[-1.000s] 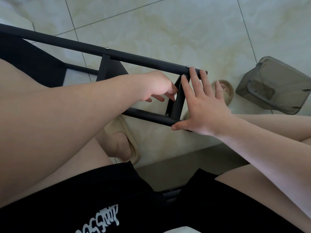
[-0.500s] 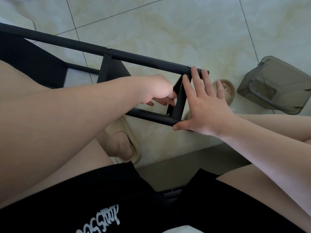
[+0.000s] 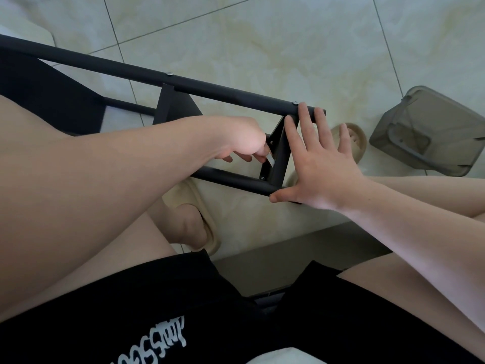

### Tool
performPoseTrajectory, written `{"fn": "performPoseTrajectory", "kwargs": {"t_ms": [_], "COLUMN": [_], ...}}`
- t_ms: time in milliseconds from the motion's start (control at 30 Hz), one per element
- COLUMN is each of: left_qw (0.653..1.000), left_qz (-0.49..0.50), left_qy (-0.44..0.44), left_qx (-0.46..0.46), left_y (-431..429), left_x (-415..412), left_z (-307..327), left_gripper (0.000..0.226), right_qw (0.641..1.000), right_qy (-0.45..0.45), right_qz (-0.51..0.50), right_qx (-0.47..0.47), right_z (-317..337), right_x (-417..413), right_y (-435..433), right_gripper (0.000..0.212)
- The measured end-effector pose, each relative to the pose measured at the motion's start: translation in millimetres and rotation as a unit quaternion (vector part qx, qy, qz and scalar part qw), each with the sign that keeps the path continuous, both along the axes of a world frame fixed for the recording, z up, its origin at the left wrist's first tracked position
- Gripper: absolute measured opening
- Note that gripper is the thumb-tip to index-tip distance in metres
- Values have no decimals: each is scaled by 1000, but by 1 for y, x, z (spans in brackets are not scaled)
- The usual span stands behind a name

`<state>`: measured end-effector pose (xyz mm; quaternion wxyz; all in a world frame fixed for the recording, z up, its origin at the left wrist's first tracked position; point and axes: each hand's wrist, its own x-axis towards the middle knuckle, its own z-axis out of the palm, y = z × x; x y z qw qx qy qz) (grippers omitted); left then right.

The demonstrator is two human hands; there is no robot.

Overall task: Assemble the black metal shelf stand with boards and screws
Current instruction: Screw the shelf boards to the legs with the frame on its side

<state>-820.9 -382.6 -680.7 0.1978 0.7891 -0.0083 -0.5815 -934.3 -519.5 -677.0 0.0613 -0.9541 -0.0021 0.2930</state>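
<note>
The black metal shelf stand (image 3: 223,91) lies on its side across the tiled floor, two long tubes joined by black boards. At its near end a black end board (image 3: 279,151) spans the two tubes, with screws showing on its bracket. My left hand (image 3: 244,141) reaches between the tubes and pinches a small silver tool (image 3: 270,161) against that end board. My right hand (image 3: 319,160) lies flat with spread fingers over the end of the stand, thumb on the lower tube, fingertips on the upper tube.
A smoky grey plastic container (image 3: 430,132) lies tipped on the floor at the right. My feet in beige slippers (image 3: 199,214) sit under and beside the stand. My knees and black shorts fill the lower view. Pale floor tiles stretch beyond the stand.
My left hand has pulled back slightly from the end board, so the silver tool now shows at its fingertips. My right hand stays pressed on the stand's end.
</note>
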Motion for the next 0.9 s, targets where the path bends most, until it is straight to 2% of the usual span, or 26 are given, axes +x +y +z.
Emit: {"fn": "performPoseTrajectory", "kwargs": {"t_ms": [433, 700, 900], "left_qw": [989, 986, 981], "left_qz": [-140, -158, -186], "left_qy": [-36, -48, -48], "left_qx": [-26, -37, -39], "left_y": [12, 20, 21], "left_x": [0, -8, -11], "left_z": [-1, -4, -1], "left_gripper": [19, 8, 16], "right_qw": [1000, 1000, 1000], "right_qy": [16, 21, 22], "right_qz": [-2, -3, -6], "right_qx": [-3, -1, 4], "right_z": [5, 7, 6], "right_x": [2, 3, 2], "right_y": [0, 2, 2], "right_gripper": [143, 143, 144]}}
